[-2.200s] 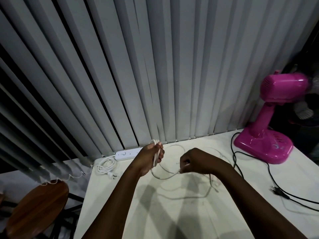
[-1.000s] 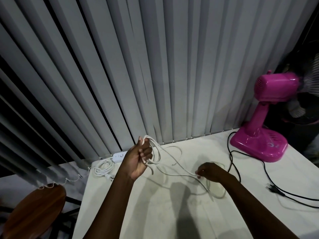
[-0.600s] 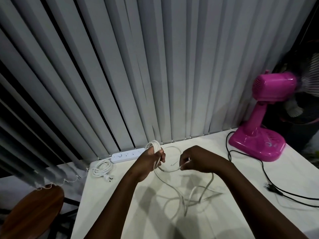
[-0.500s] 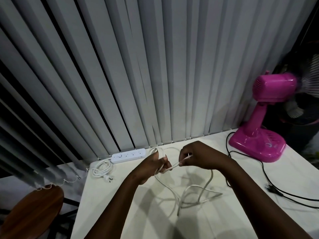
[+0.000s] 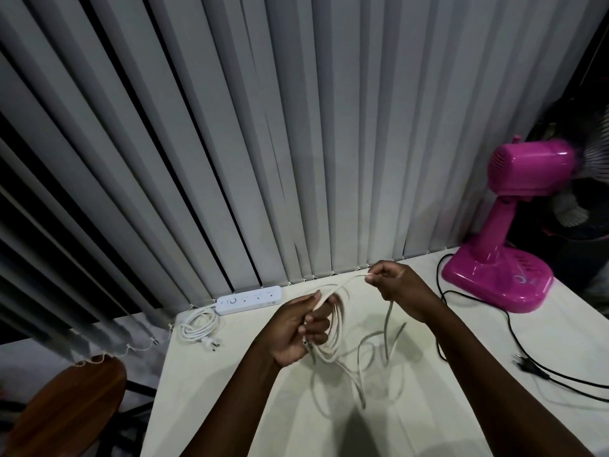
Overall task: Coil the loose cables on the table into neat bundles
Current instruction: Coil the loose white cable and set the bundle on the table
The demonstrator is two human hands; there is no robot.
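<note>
The fingers point(image 5: 309, 319) of the left hand point(image 5: 291, 328) are curled shut round a bunch of loops of the white cable point(image 5: 333, 328), holding the coil upright just above the table point(image 5: 230, 374). Up and to the right of them, the right hand point(image 5: 397, 285) pinches the same cable between thumb and forefinger, and a short taut run stretches from that pinch down to the left thumb. Below the right fingers the rest of the cable drops away and lies in a few slack curls on the table, its free end trailing toward me.

I judge this to be the middle of winding the white cable: several turns are gathered, and a fair length is loose. The next move, I think, calls for the right hand to swing its length round and lay it against the loops in the left fingers, matching their size, then slide down the slack for another turn. The left fingers would need to ease just enough to take the new loop without dropping the others.

Left of the left hand, well apart, a power strip point(image 5: 248, 300) sits with its cord point(image 5: 199, 326) bundled already. Right of the right hand, a black cord point(image 5: 507, 328) from the pink fan point(image 5: 507, 255) sprawls loose, not yet coiled.
</note>
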